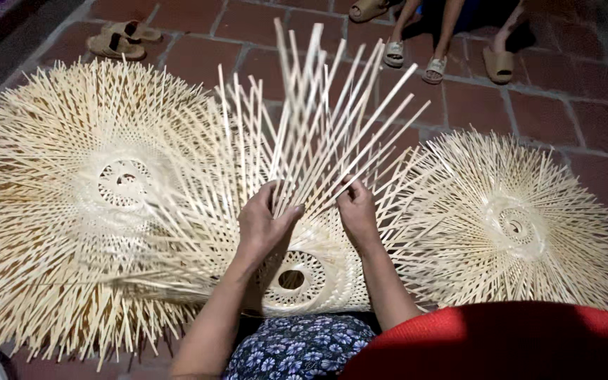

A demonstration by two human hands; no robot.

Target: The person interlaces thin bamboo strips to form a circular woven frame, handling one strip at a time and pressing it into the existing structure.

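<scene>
Head view: half-woven bamboo piece (297, 271) on the lap, its loose strips (318, 105) fanning upward. Left hand (265, 222) pinches strips just above the woven centre; right hand (357, 211) curls around neighbouring ones. Finished pieces lie either side. Risk, judging: a bent strip snapping, or springing free and loosening the weave.

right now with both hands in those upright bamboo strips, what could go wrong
1. The loose bamboo strips fan up toward the face from the half-woven piece; a slipped strip could spring back and poke.
2. The left hand and right hand each pinch thin strips; a hard bend might snap one or leave a splinter.
3. The finished pieces at left and right crowd in; their strips could tangle.
</scene>
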